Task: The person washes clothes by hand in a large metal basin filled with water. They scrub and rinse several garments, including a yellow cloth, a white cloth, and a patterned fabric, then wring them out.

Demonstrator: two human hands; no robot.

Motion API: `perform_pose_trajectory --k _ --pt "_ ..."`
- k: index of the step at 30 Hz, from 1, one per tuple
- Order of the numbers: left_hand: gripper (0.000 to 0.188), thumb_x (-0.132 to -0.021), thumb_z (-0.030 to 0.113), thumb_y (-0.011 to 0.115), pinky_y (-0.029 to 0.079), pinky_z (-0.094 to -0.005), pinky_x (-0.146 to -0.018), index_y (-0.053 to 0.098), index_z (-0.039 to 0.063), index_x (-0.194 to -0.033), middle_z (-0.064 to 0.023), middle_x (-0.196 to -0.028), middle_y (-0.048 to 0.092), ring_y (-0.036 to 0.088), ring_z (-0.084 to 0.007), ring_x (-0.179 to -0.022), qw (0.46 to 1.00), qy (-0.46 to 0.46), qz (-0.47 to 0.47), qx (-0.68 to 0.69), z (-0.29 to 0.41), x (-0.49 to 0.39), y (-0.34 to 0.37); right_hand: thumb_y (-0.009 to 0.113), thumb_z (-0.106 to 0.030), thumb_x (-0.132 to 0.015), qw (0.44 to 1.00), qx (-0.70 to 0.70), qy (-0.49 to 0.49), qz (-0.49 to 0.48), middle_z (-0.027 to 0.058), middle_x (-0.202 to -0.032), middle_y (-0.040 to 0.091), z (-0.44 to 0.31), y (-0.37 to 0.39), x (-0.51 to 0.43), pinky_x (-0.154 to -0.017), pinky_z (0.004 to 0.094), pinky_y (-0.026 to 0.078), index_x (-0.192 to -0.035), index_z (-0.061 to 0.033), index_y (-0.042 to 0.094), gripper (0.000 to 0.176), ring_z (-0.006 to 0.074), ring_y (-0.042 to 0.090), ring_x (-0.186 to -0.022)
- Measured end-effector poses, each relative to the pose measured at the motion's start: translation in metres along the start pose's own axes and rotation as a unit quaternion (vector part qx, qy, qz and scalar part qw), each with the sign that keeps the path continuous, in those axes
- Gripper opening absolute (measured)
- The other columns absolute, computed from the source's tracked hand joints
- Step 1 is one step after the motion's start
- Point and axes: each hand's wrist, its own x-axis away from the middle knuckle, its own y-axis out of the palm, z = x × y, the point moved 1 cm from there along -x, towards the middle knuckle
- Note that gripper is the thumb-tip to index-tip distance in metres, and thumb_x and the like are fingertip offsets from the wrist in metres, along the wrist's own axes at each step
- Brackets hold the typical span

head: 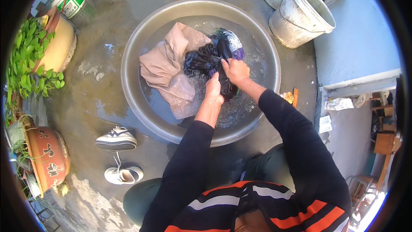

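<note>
Before me a wide metal basin (131, 42) holds water and wet cloth. My right hand (237, 71) grips a bunched dark garment (201, 58) near the basin's middle. Beside it, my left hand (213, 91) is closed on a lower fold of that garment, thumb up; its fingers are largely hidden from above. A white and purple knitted piece (234, 42) shows at the garment's upper right, and I cannot tell whether it is part of it. Beige cloth (167, 61) lies partly under water along the left side, apart from both hands.
White plastic buckets (299, 19) stand at upper right by a blue wall (357, 35). A pair of sneakers (117, 140) rests on the wet concrete floor (87, 103), lower left. Planters (56, 43) with green leaves and a red-brown pot (48, 159) line the left side. A green-and-white bucket (69, 0) sits upper left.
</note>
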Motion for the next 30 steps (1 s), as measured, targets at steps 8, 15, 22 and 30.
perform_pose_trajectory --k 8,15,22,30 --pt "0.065 -0.084 0.021 0.066 0.054 -0.0494 -0.077 0.031 0.014 -0.138 -0.0125 -0.117 0.057 0.062 -0.0299 -0.097 0.985 0.159 -0.037 0.046 0.101 -0.014 -0.077 0.063 -0.049 -0.082 0.984 -0.028 -0.167 -0.062 0.0146 -0.143 0.034 0.075 0.015 -0.054 -0.107 0.0415 0.033 -0.143 -0.0242 0.035 0.071 0.0349 0.033 -0.131" --pt "0.087 -0.087 0.03 0.062 0.039 -0.0664 -0.082 -0.002 0.034 -0.146 -0.008 -0.152 0.013 0.03 -0.0361 -0.129 0.93 0.139 0.295 -0.173 0.023 0.07 -0.017 0.069 -0.034 -0.078 0.97 -0.032 -0.142 -0.197 0.0163 -0.099 0.064 0.077 0.056 -0.04 -0.087 0.0392 0.046 -0.112 -0.0092 0.061 0.043 0.03 0.061 -0.097" --pt "0.088 -0.079 0.073 0.047 0.03 -0.0701 -0.098 0.022 0.02 -0.145 -0.0143 -0.148 0.025 0.03 -0.0376 -0.133 0.985 -0.051 -0.134 0.099 0.003 0.028 -0.035 0.069 -0.037 -0.079 0.865 -0.398 -0.223 -0.209 0.0145 -0.067 0.06 -0.023 0.005 0.015 -0.062 0.0394 0.045 -0.075 -0.0016 0.059 0.037 0.0258 0.056 -0.061" --pt "0.045 -0.095 0.042 0.037 0.035 -0.0507 -0.103 0.041 0.017 -0.133 -0.0122 -0.136 0.044 0.046 -0.0296 -0.123 0.963 0.197 -0.182 -0.006 -0.001 0.056 -0.04 0.063 -0.039 -0.083 0.897 -0.193 -0.392 -0.06 0.0137 -0.059 0.058 -0.048 -0.026 0.113 -0.051 0.0433 0.042 -0.064 -0.0074 0.054 0.038 0.0345 0.057 -0.054"
